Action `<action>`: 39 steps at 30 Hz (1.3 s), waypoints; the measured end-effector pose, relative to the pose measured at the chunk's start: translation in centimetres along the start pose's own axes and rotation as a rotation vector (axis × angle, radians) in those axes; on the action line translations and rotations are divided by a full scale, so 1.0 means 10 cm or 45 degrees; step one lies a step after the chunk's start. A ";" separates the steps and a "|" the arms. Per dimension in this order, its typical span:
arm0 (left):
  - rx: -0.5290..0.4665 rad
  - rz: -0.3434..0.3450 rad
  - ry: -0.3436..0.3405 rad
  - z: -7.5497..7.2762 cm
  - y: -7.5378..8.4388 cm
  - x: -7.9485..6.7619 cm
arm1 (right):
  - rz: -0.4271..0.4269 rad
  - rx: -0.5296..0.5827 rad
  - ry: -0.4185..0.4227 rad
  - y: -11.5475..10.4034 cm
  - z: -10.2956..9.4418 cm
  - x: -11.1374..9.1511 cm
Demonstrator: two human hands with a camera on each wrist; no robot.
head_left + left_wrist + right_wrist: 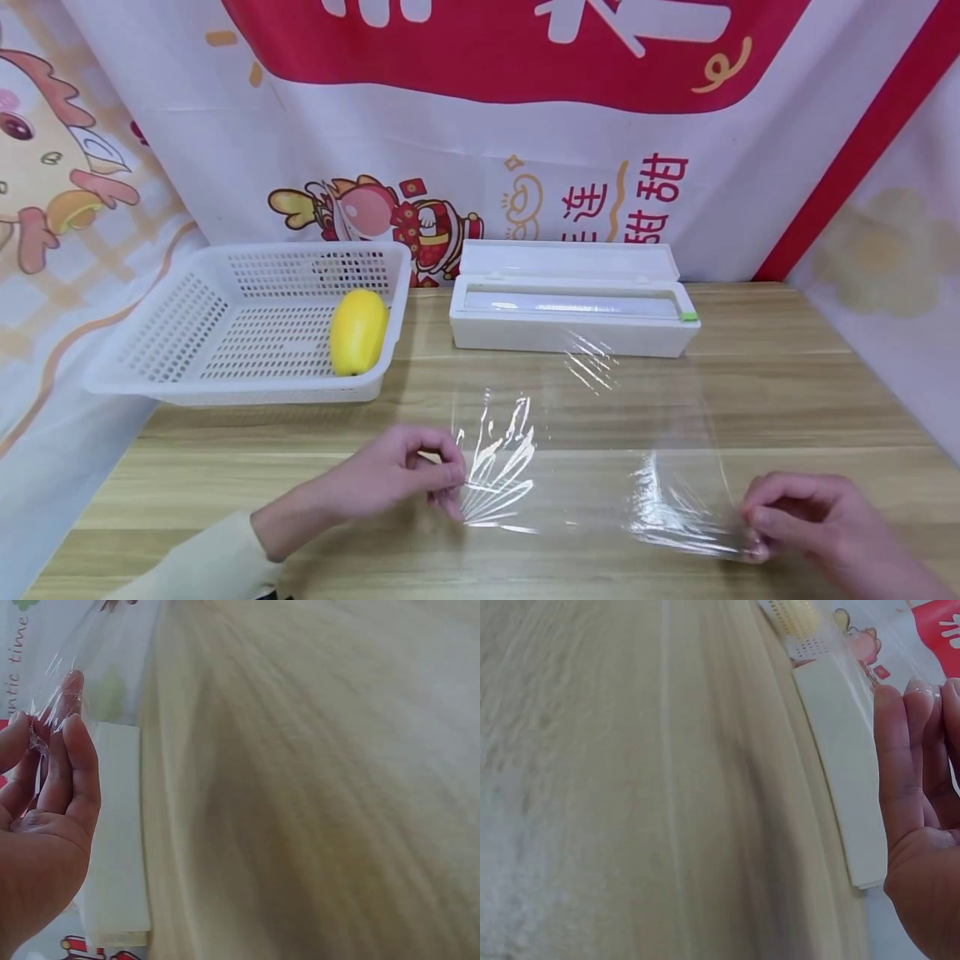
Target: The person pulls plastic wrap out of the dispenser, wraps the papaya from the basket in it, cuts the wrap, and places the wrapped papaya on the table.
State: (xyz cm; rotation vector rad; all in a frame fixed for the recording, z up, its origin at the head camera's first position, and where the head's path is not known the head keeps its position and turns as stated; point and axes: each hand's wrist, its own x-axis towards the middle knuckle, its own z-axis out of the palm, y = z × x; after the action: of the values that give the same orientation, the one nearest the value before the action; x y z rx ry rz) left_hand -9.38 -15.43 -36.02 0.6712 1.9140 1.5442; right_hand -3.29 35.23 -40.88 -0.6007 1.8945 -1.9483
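Note:
A clear sheet of plastic wrap (585, 467) stretches from the white wrap dispenser box (573, 333) toward the front of the table. My left hand (405, 475) pinches its near left corner, where bright creases fan out. At the near right corner my right hand (817, 521) pinches the film between thumb and fingers. The box stands with its lid raised, and a roll (570, 303) shows inside. In the left wrist view, gathered film (56, 712) runs between the thumb and fingers. Only a little film shows at the fingertips in the right wrist view.
At the left stands a white perforated basket (165, 389) holding a yellow mango-like fruit (360, 332). A green tab (688, 317) sits on the box's right end. Printed cloth (480, 133) hangs behind the wooden table (810, 392) and along both sides.

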 end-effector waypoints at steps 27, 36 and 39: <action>0.451 0.093 -0.226 0.02 -0.26 0.08 | 0.005 -0.500 -0.210 0.09 0.08 0.18; 0.810 0.324 -0.348 0.03 -0.23 0.07 | -0.032 -0.712 -0.322 0.06 0.13 0.24; 0.891 0.362 -0.367 0.03 -0.22 0.06 | -0.014 -0.755 -0.325 0.06 0.15 0.25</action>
State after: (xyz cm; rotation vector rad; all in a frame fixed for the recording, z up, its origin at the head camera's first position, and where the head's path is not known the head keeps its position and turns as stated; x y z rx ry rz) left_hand -9.64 -15.18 -38.32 1.4276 2.1814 0.8183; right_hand -4.59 32.59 -41.33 -0.9657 2.2867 -1.2169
